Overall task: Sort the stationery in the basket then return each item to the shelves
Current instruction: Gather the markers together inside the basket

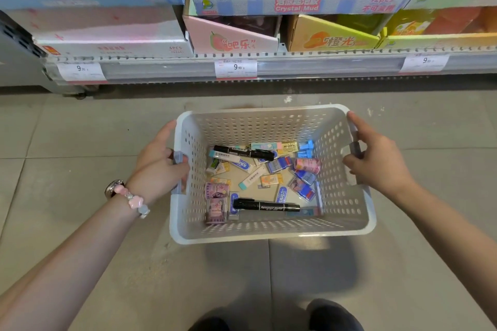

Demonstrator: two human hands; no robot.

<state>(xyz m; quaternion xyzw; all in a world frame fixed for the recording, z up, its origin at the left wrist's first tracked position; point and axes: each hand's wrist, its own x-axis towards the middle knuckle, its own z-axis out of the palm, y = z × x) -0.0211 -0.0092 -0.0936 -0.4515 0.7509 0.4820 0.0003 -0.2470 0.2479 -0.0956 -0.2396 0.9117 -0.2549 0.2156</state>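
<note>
A white plastic basket (271, 126) with perforated walls is held above a tiled floor (67, 142), in front of a low shelf (295, 67); the left hand (158, 166) grips the handle slot on its left wall, fingers curled through the opening, and the right hand (376, 158) grips the handle on its right wall, thumb along the rim. Inside lies a loose heap of small stationery: two black markers, many wrapped erasers (279, 164) in blue, yellow, pink and teal, and two lilac packets (216, 200) at the near left.

Most eraser labels are too small to read; the right hand's fingers are hidden behind the basket wall; a bracelet (131, 200) of pink beads circles the left wrist; two dark shoes (333, 314) are cut off at the bottom edge.

The near marker (266, 205) lies left to right, cap end left; the far marker (243, 152) also runs left to right, slightly tilted; the basket's long axis runs away from the person.
</note>
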